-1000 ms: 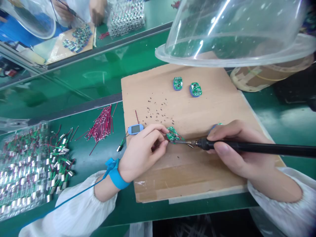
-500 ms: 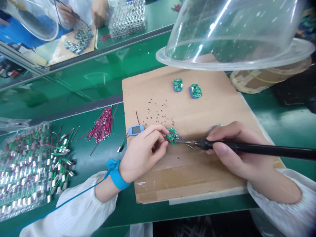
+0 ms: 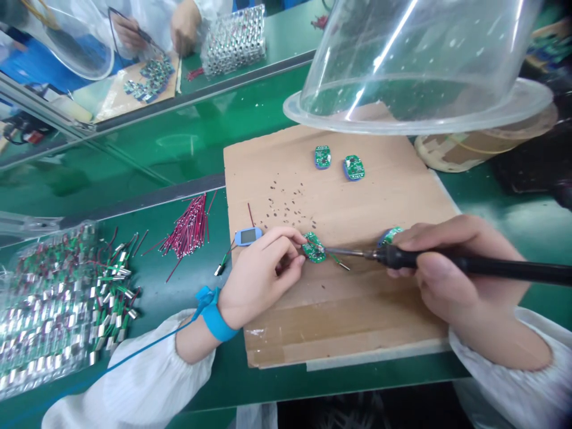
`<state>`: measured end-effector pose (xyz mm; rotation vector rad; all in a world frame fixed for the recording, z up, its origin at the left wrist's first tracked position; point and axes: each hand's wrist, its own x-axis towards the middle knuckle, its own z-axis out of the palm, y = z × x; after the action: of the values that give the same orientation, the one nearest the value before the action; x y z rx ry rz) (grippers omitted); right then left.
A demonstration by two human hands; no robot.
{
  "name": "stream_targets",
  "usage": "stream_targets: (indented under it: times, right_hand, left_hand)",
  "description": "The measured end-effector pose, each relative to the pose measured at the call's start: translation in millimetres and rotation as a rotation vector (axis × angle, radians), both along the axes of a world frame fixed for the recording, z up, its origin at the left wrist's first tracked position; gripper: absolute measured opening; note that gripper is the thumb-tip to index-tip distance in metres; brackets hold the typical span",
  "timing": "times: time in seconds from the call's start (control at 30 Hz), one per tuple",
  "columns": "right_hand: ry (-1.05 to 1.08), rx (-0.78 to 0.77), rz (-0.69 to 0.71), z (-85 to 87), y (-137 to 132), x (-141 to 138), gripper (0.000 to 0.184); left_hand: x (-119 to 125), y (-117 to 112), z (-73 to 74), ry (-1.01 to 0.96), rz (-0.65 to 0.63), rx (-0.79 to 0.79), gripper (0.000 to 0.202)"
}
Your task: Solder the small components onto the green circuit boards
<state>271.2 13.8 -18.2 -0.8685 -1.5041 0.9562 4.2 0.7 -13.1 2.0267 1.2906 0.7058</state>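
My left hand [image 3: 270, 271], with a blue wrist strap [image 3: 217, 313], is closed at the left edge of a small green circuit board [image 3: 314, 248], pinching it or a thin wire there. A soldering iron [image 3: 424, 260] is gripped in my right hand [image 3: 460, 268], and its tip meets the board's right side. From that side a short wire runs to a small silver cylinder [image 3: 344, 267] on the cardboard. Close to my right fingers lies another green board [image 3: 389, 236]. Beside my left hand is a blue-framed module [image 3: 248, 236] with a grey screen and wires.
Two green boards [image 3: 322, 157] lie farther back on the cardboard sheet [image 3: 286, 339]. Red wires [image 3: 190, 229] and silver-ended parts [image 3: 111, 298] are on the left. A clear plastic hood [image 3: 411, 71] hangs at the upper right. Across the divider, a co-worker's hands [image 3: 185, 27] are visible.
My right hand and the soldering iron have shifted right, uncovering more of the board beside my fingers. The tip has moved slightly up and right. My left hand stays at the board.
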Motion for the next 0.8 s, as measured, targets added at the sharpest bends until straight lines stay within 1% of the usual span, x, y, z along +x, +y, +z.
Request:
stream_targets:
  times: [0.07, 0.13, 0.23, 0.3, 0.33, 0.4, 0.43, 0.47, 0.53, 0.57, 0.63, 0.67, 0.7, 0.73, 0.8]
  right_hand:
    - [0.097, 0.013, -0.088, -0.6, 2, -2, 0.003]
    - [0.12, 0.009, -0.156, -1.2, 4, -3, 0.005]
    - [0.109, 0.001, -0.194, -1.7, 4, -6, 0.008]
    - [0.122, 0.012, -0.212, -1.1, 4, -6, 0.009]
    - [0.133, 0.015, -0.218, -0.4, 4, -7, 0.009]
    - [0.151, 0.01, -0.221, 1.7, 4, -6, 0.01]
    - [0.154, 0.008, -0.221, 2.8, 5, -6, 0.011]
    - [0.149, 0.008, -0.228, 3.9, 5, -6, 0.012]
    - [0.127, 0.023, -0.244, 5.4, 6, -6, 0.013]
    - [0.116, 0.035, -0.247, 5.8, 6, -6, 0.014]
    - [0.096, 0.044, -0.245, 5.6, 7, -6, 0.015]
    - [0.087, 0.038, -0.24, 5.2, 7, -6, 0.015]
    - [0.079, 0.029, -0.231, 4.7, 7, -6, 0.016]
    - [0.072, 0.016, -0.22, 4.0, 7, -6, 0.017]
    - [0.052, 0.009, -0.196, 2.6, 7, -6, 0.018]
  left_hand:
    - [0, 0, 0.1, -0.002, -0.006, -0.01, 0.014]
    - [-1, 0, 1.1, -0.007, -0.017, -0.017, 0.014]
    - [-5, 3, 5.2, -0.003, -0.04, -0.027, 0.014]
    - [-8, 6, 9.0, 0.034, -0.03, 0.003, 0.005]
    - [-8, 8, 10.7, 0.067, -0.023, 0.037, 0.013]
    - [-5, 11, 12.9, 0.164, -0.042, 0.118, 0.046]
    - [-2, 12, 13.3, 0.224, -0.072, 0.147, 0.057]
    - [2, 13, 13.4, 0.28, -0.112, 0.161, 0.058]
    - [10, 14, 14.5, 0.344, -0.219, 0.154, 0.042]
    - [13, 15, 16.6, 0.342, -0.293, 0.134, 0.033]
    - [11, 18, 25.5, 0.279, -0.42, 0.079, 0.028]
    - [5, 22, 32.6, 0.242, -0.445, 0.062, 0.029]
    - [-4, 28, 41.0, 0.218, -0.425, 0.058, 0.03]
    - [-18, 35, 50.3, 0.21, -0.353, 0.08, 0.03]
    - [-54, 53, 68.4, 0.254, -0.112, 0.183, 0.029]
